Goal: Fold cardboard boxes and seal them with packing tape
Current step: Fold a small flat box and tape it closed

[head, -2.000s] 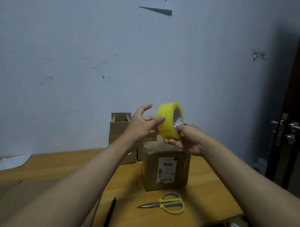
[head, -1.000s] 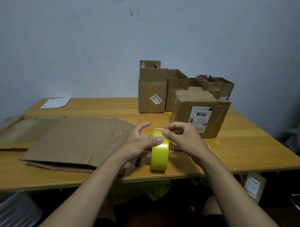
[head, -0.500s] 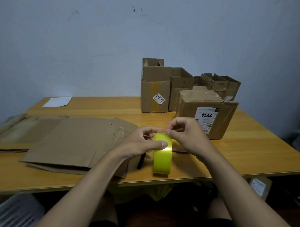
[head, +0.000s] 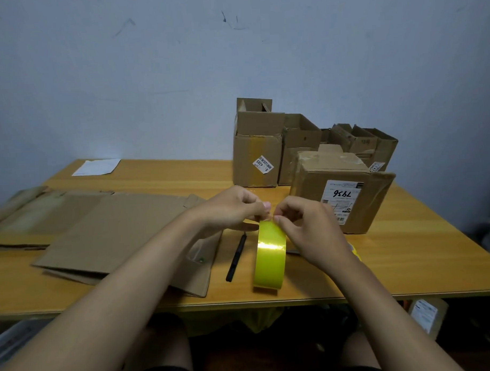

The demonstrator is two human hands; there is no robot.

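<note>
Both hands, the left hand [head: 233, 210] and right hand [head: 309, 233], now pinch the top of the yellow packing tape roll [head: 270, 254], lowered from eye level to stand before the labelled cardboard box [head: 341, 193] on the table [head: 407, 251], indicating the free end is being located for sealing.

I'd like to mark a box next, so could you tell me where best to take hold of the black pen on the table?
Pinch the black pen across its middle from above. It lies flat on the table, in the bare strip between the flattened cardboard and the upright tape roll, so both long sides look free for a grip.
</note>
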